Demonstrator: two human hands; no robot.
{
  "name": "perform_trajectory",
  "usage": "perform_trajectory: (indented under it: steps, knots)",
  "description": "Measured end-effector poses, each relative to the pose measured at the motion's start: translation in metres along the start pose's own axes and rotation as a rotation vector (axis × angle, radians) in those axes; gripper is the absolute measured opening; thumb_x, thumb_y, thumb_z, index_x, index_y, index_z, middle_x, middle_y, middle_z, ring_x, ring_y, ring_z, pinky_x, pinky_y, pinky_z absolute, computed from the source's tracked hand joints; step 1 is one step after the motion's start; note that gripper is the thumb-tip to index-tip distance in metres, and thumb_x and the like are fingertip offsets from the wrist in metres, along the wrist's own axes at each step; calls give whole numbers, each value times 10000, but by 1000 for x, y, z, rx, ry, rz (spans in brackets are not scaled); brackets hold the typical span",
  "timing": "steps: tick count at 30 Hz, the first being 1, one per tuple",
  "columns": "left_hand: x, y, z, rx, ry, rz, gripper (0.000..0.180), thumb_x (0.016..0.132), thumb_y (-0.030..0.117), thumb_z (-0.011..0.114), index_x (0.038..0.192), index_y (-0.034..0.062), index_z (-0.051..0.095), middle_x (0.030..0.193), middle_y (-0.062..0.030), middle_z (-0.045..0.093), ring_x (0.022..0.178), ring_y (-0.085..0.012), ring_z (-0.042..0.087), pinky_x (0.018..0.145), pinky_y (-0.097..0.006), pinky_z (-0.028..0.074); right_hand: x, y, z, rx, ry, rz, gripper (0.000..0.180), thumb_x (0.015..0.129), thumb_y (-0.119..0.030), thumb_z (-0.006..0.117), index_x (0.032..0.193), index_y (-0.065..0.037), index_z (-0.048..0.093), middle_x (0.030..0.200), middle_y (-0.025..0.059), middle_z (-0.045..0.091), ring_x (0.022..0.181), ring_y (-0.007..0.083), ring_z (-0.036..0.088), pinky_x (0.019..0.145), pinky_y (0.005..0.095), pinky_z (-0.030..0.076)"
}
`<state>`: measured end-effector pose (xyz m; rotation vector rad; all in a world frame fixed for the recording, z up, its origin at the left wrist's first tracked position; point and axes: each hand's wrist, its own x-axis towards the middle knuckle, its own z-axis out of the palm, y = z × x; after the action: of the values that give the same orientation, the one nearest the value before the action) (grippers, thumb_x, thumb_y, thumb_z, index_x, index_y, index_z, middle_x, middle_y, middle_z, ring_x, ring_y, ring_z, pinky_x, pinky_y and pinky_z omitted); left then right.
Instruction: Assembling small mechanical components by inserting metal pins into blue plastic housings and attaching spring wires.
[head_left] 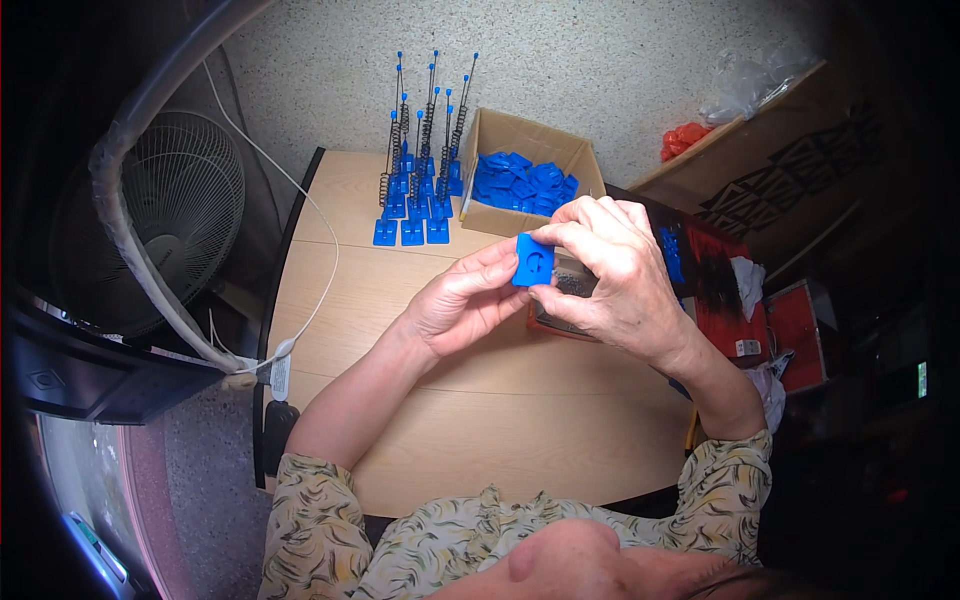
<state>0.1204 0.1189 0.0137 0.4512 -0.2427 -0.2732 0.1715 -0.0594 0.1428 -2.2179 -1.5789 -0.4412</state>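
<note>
A small flat blue plastic piece (pixel 534 261) with a rounded raised or cut mark in its middle is held up above the table. My left hand (pixel 465 298) pinches its left edge between thumb and fingers. From the other side my right hand (pixel 617 268) grips its top and bottom corners, thumb below and forefinger above. Behind my hands stands an open cardboard box (pixel 485 217) with many similar blue pieces (pixel 522 183) in it. To its left, several blue bases with upright black springs (pixel 413 190) and blue tips stand in rows.
The wooden table (pixel 330 300) has a dark edge. A dark box with a red rim (pixel 560 325) sits partly hidden behind my right hand. On the left are a fan (pixel 185 210) and a white cable (pixel 322 215). Cartons and a red surface (pixel 725 310) crowd the right.
</note>
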Motion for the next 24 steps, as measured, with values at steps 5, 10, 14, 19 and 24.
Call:
perform_trajectory:
  steps: [5, 10, 14, 19, 24]
  knots:
    - [0, 0, -1, 9, 10, -9, 550, 964, 187, 638, 1426, 4, 404, 1322, -108, 548, 1238, -211, 557, 1070, -340, 486, -1, 0, -1, 5, -18, 13, 408, 650, -148, 806, 1022, -45, 671, 969, 83, 618, 925, 247, 576, 867, 375, 382]
    - [-2, -1, -1, 18, 31, -14, 522, 977, 168, 614, 1434, 4, 421, 1328, -108, 563, 1236, -200, 560, 1081, -339, 467, -5, 3, 2, 25, -24, 33, 404, 652, -142, 808, 1021, -43, 675, 975, 85, 617, 933, 247, 578, 867, 374, 383]
    - [-1, -2, -4, 21, 39, -23, 506, 984, 147, 598, 1440, -2, 438, 1326, -111, 584, 1235, -194, 564, 1101, -345, 442, -6, 6, 6, 43, -37, 41, 408, 650, -139, 810, 1022, -38, 679, 978, 86, 617, 938, 247, 581, 866, 374, 383]
    - [1, -3, -6, -4, 11, -14, 500, 980, 132, 596, 1431, -18, 440, 1324, -126, 583, 1236, -207, 566, 1108, -350, 440, -6, 9, 5, 54, -35, 31, 424, 646, -134, 820, 1033, -30, 682, 983, 91, 619, 948, 250, 585, 876, 373, 385]
    - [1, -2, -7, -1, 42, -1, 496, 987, 144, 592, 1430, -18, 439, 1337, -121, 572, 1249, -198, 552, 1115, -343, 436, -3, 12, 8, 78, -56, 44, 420, 649, -131, 823, 1031, -24, 685, 996, 97, 623, 963, 255, 588, 892, 375, 391]
